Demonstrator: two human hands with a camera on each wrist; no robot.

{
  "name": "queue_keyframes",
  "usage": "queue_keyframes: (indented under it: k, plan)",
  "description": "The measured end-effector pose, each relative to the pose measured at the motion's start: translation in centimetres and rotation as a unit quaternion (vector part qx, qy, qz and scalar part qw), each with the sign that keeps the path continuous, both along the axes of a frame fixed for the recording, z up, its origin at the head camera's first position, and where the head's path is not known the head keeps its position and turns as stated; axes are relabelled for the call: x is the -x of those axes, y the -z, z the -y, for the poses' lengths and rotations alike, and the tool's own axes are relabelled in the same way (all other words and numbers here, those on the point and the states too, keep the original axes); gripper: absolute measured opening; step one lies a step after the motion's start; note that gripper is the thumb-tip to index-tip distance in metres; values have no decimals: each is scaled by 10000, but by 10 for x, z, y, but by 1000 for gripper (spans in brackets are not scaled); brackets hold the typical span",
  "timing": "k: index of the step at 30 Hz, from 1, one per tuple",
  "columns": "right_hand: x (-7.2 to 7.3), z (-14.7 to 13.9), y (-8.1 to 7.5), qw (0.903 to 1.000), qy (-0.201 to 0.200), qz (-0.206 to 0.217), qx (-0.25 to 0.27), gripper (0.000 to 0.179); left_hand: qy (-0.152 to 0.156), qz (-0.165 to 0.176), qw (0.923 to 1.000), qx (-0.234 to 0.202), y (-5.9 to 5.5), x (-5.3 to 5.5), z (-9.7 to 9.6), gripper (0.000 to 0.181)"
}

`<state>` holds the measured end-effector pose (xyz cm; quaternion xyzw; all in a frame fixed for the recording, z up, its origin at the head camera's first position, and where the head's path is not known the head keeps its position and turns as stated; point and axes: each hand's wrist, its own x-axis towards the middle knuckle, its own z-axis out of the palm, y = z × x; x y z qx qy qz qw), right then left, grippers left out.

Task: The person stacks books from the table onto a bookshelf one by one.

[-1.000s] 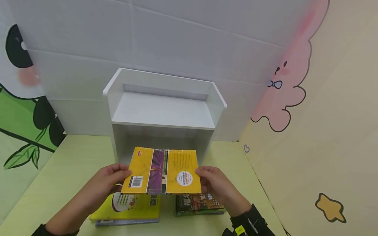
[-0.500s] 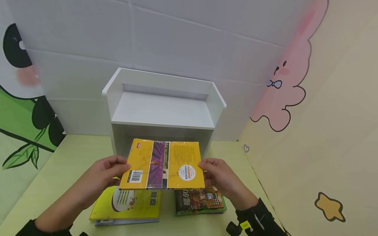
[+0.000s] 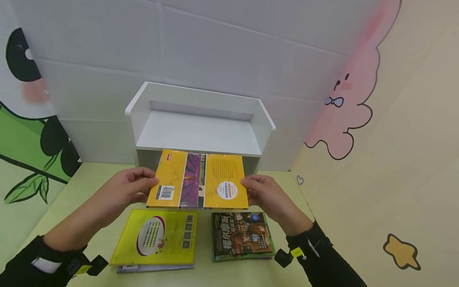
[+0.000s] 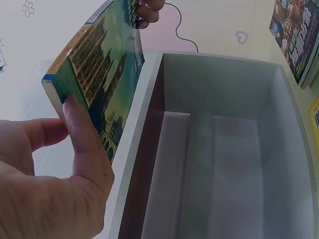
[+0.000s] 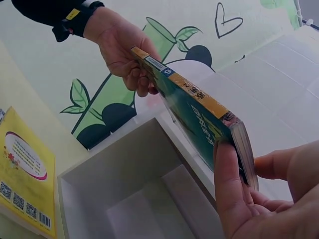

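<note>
A book [image 3: 195, 181] with a yellow back cover is held up flat between both hands in the head view. My left hand [image 3: 134, 187] pinches its left edge, thumb on top. At the opposite edge my right hand [image 3: 267, 195] grips it the same way. Both wrist views show the book's greenish front cover [image 4: 107, 69] facing down, with a building printed on it; the orange spine [image 5: 192, 92] appears in the right wrist view. Just behind the book stands a white two-level shelf [image 3: 201, 131], and the book overlaps the front of its lower compartment.
On the pale green table [image 3: 104, 171] lie two stacks in front of the shelf: a yellow book [image 3: 172, 239] over a bluish one at left, and dark-covered books [image 3: 242, 235] at right. A grey wall [image 3: 215, 48] stands behind, a cream wall [image 3: 394, 179] at right.
Both hands have raised the book and carried it forward toward the shelf. The two stacks below it now show more fully.
</note>
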<state>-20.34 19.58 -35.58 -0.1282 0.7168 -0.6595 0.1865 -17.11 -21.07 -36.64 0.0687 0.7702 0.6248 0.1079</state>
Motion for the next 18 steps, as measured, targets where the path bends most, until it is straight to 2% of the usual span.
queue_keyframes:
  k: [6, 12, 18]
  plan:
    - [17, 2, -4, 9999, 121, -52, -37, 42, 23, -100, 9996, 264, -7, 15, 1, 51]
    - [37, 3, -9, 9990, 411, -169, -98, 40, -2, -200, 9983, 547, -14, 36, -1, 58]
    - [54, 11, -20, 9970, 682, -316, -203, 40, -245, -540, 9930, 1024, -27, 56, -3, 67]
